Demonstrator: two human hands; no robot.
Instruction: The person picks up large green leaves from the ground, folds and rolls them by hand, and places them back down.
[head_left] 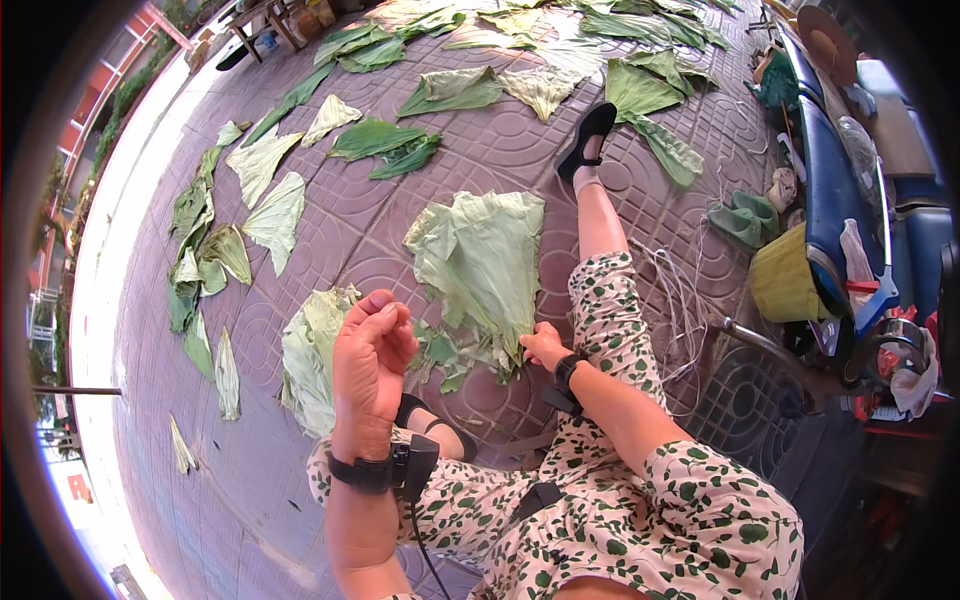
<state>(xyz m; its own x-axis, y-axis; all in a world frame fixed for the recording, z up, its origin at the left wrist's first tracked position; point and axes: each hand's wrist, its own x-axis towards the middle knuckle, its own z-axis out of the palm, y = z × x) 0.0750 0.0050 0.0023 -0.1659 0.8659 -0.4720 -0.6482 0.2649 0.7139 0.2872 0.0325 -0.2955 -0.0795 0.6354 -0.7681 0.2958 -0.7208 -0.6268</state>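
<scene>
Daylight, strong, entering mainly from the left and top. Strip of ground along the left rim: overexposed to near white, surface detail lost. Second glare patch at top centre, washing out the paving and some leaves there. Mid-frame: even, moderate exposure; soft shading, slight purple cast on the paving. Leaf stack and left hand read clearly, folds and fingers resolved. Lower right: dim, detail sinking into shadow. Fisheye distortion marked; building at left bends and smears. Black vignette at all 4 corners; bluish fringe at lower left.
</scene>
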